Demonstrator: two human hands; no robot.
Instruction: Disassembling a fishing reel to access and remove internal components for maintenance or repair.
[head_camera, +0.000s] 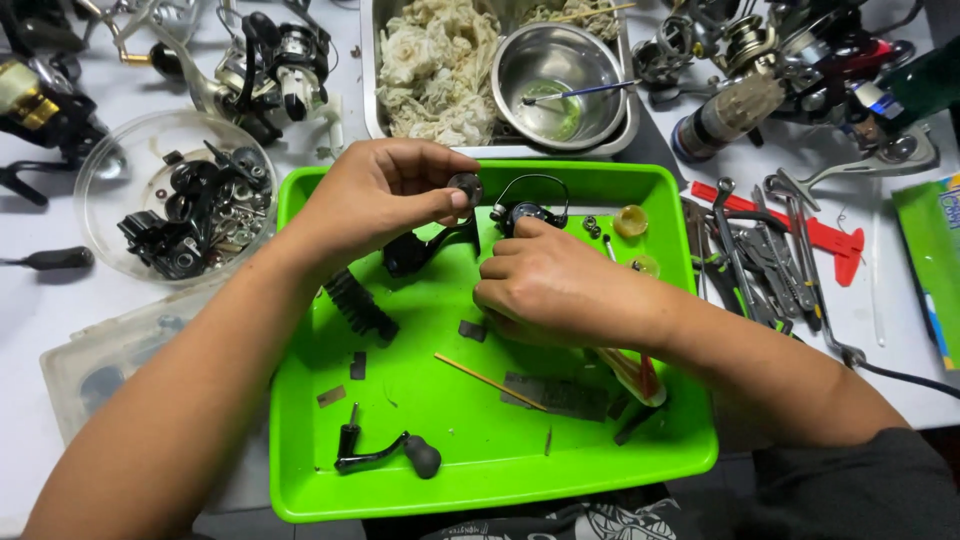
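I see my left hand (375, 195) pinching a small dark round part (466, 186) in its fingers, just left of and slightly above the black reel body (525, 213) my right hand (550, 290) grips over the green tray (480, 470)

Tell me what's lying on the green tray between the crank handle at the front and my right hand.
A thin wooden stick lies there on the green tray, between the crank handle and the right hand, in the head view.

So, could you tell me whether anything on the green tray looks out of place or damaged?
Nothing looks damaged or spilled. Loose parts lie scattered on the green tray: a crank handle and a wooden stick, apart from the reel body under the hands.
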